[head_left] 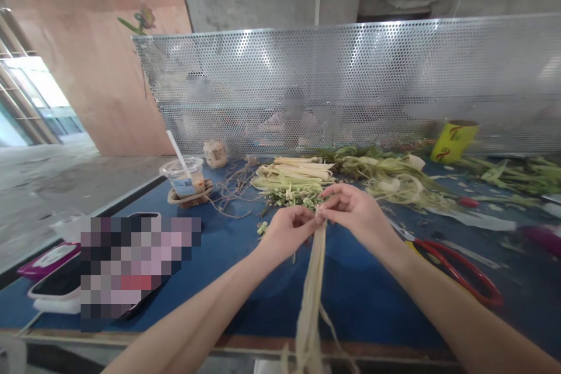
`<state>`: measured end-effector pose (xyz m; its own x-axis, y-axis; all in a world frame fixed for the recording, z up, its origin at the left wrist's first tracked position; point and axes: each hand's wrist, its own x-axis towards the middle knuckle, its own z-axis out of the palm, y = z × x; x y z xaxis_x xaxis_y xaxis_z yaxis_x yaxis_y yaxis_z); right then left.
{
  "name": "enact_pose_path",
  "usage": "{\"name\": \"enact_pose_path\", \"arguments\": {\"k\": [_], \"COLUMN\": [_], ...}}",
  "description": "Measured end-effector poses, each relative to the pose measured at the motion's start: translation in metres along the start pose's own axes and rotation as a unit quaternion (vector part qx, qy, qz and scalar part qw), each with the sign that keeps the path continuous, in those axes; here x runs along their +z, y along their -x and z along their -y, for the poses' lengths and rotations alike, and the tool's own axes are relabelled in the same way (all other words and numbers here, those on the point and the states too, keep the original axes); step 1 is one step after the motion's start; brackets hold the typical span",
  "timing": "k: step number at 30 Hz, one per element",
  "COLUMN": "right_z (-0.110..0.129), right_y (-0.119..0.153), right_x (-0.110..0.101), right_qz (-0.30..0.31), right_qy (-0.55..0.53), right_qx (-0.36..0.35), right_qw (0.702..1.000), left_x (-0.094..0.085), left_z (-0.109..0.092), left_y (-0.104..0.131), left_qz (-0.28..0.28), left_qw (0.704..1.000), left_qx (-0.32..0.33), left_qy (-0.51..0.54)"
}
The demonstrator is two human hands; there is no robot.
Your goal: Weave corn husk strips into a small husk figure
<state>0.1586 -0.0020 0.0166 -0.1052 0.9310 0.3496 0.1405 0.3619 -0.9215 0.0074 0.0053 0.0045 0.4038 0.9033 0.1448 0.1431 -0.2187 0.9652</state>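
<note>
Both hands meet over the blue table, pinching the top end of a pale strip of corn husk [312, 292]. The husk hangs down past the table's front edge, with a thin strand split off its side. My left hand [291, 227] is closed on the end from the left, fingers curled. From the right, my right hand [350, 205] grips the same end between thumb and fingers. Just behind the hands lies a heap of small green sprigs [289, 194]. A stack of pale husks [295, 172] sits beyond it.
Red-handled scissors [464, 272] lie at right, near a yellow roll [453, 141] and loose green leaves [390, 169]. At left stand a drink cup [186, 178] with a straw, tangled twine [239, 187] and a phone [59, 274]. A perforated metal screen [350, 87] closes off the back.
</note>
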Motion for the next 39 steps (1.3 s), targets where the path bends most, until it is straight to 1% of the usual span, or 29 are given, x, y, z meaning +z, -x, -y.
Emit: {"name": "enact_pose_path", "arguments": {"k": [2, 4, 6, 8, 9, 10, 11, 12, 13, 14, 15, 16, 17, 20, 23, 26, 29, 32, 34, 35, 37, 39], "right_z": [0.002, 0.006, 0.012, 0.018, 0.019, 0.018, 0.016, 0.012, 0.006, 0.001, -0.005, -0.010, -0.013, -0.015, -0.011, -0.007, -0.004, -0.004, -0.005, -0.006, -0.009, -0.012], "right_y": [0.000, 0.000, 0.002, 0.009, 0.015, 0.024, 0.033, 0.044, 0.054, 0.064, 0.072, 0.078, 0.082, 0.082, 0.074, 0.069, 0.069, 0.074, 0.080, 0.083, 0.091, 0.097], "right_x": [0.000, -0.002, -0.012, -0.030, -0.041, -0.053, -0.065, -0.075, -0.083, -0.088, -0.091, -0.092, -0.092, -0.087, -0.083, -0.079, -0.077, -0.087, -0.103, -0.112, -0.130, -0.144], "right_qz": [-0.009, -0.010, 0.010, 0.030, 0.021, -0.005, -0.023, -0.042, -0.069, -0.082, -0.068, -0.047, -0.036, -0.014, -0.022, -0.044, -0.080, -0.116, -0.135, -0.141, -0.164, -0.157], "right_qy": [0.005, 0.034, 0.098, 0.207, 0.289, 0.379, 0.470, 0.551, 0.625, 0.678, 0.701, 0.707, 0.707, 0.692, 0.681, 0.678, 0.690, 0.707, 0.694, 0.675, 0.608, 0.511], "right_qx": [0.009, 0.015, 0.005, -0.016, -0.025, -0.024, -0.013, 0.024, 0.078, 0.141, 0.188, 0.210, 0.225, 0.254, 0.287, 0.305, 0.283, 0.209, 0.164, 0.146, 0.137, 0.142], "right_qw": [1.000, 0.999, 0.995, 0.978, 0.957, 0.925, 0.882, 0.833, 0.774, 0.717, 0.684, 0.674, 0.670, 0.675, 0.673, 0.668, 0.661, 0.666, 0.688, 0.709, 0.765, 0.833], "left_x": [0.000, 0.001, 0.003, 0.003, 0.004, 0.004, 0.004, 0.004, 0.005, 0.006, 0.008, 0.009, 0.011, 0.015, 0.016, 0.015, 0.017, 0.022, 0.028, 0.031, 0.039, 0.047], "left_z": [0.000, -0.001, -0.002, -0.002, -0.003, -0.004, -0.005, -0.006, -0.008, -0.009, -0.010, -0.011, -0.012, -0.013, -0.013, -0.015, -0.019, -0.021, -0.021, -0.022, -0.024, -0.029], "left_y": [0.000, -0.001, 0.000, 0.001, 0.001, 0.002, 0.002, 0.003, 0.003, 0.003, 0.003, 0.003, 0.003, 0.003, 0.003, 0.000, -0.006, -0.017, -0.027, -0.033, -0.045, -0.058], "left_qz": [-0.004, -0.005, 0.000, 0.005, 0.006, 0.006, 0.007, 0.009, 0.013, 0.020, 0.027, 0.036, 0.043, 0.059, 0.070, 0.073, 0.076, 0.071, 0.065, 0.064, 0.063, 0.069], "left_qw": [1.000, 1.000, 1.000, 1.000, 1.000, 1.000, 1.000, 1.000, 1.000, 1.000, 1.000, 0.999, 0.997, 0.994, 0.995, 0.997, 0.997, 0.997, 0.997, 0.997, 0.997, 0.996], "left_qx": [0.006, 0.008, 0.001, -0.003, -0.001, 0.002, 0.005, 0.006, 0.005, 0.001, -0.006, -0.013, -0.022, -0.033, -0.024, -0.013, -0.005, -0.006, -0.002, 0.001, 0.004, 0.007], "left_qy": [0.006, 0.007, 0.009, 0.009, 0.007, 0.003, -0.003, -0.008, -0.009, -0.004, 0.010, 0.030, 0.053, 0.088, 0.064, 0.028, -0.016, -0.042, -0.045, -0.046, -0.049, -0.054]}}
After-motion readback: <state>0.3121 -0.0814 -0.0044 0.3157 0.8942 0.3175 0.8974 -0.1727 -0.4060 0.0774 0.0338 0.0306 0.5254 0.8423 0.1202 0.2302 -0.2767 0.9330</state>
